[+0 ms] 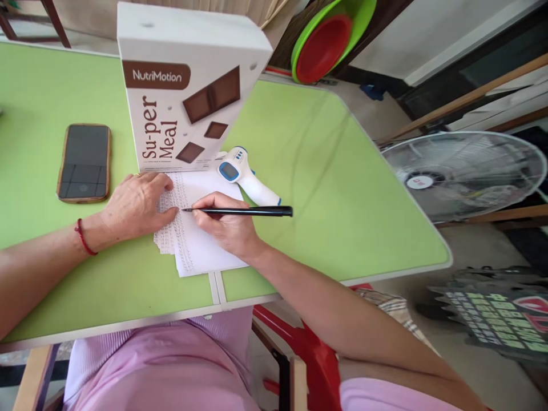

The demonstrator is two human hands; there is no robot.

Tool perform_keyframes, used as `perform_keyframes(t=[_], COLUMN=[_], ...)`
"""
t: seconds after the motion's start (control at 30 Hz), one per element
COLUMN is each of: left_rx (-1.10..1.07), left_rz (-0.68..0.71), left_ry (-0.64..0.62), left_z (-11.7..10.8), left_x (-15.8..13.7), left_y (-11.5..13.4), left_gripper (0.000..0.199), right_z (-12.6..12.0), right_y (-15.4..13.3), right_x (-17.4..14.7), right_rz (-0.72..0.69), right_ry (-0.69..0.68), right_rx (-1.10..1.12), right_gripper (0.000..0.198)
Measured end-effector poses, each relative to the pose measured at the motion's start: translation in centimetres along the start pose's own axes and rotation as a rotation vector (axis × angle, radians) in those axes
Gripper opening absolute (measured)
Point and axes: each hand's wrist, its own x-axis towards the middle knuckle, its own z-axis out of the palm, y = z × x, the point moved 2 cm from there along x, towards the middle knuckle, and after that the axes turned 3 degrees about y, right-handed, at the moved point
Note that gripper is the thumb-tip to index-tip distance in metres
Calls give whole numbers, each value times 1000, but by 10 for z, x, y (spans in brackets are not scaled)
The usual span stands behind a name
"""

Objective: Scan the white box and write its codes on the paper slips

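Note:
My right hand (226, 225) grips a black pen (269, 211), its tip touching or just above a white sheet of paper (214, 251) that carries rows of small writing along its left side. My left hand (139, 205) lies on the left edge of the papers, thumb apart from the fingers, with nothing in it. Under it a second written sheet (165, 240) sticks out. Right behind the papers stands a white NutriMotion box (158, 114), upright. A white and blue infrared thermometer (248, 177) rests beside the box, partly on the paper.
A phone (84, 162) in a brown case lies left of my left hand on the green table (325, 188). Beyond the table's right edge are a fan (466, 177) and red and green basins (325, 48). A red stool (317, 365) stands below the front edge.

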Motion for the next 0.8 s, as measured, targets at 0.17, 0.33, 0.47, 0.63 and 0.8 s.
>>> perform_keyframes(t=[0.17,0.33,0.47,0.63,0.8], left_rx=[-2,-2,-7,-11,-9], left_rz=[-4,-5,-4,1,-8], left_ry=[-6,2,-2,16,11], left_z=[0,-1,0,1,0], left_x=[1,1,0,0,1], left_y=[0,0,-1,-2,-1], left_gripper=[43,44,44,44,44], right_z=[0,0,0,-1,-2], right_y=[-1,-3,-3,-3,0], right_x=[1,2,1,1,1], right_rz=[16,12,9,-3,-20], right_ry=[26,-4,-3,23,39], right_rx=[-5,-17,-12,-14,-15], right_gripper=[4,5,5,3,4])
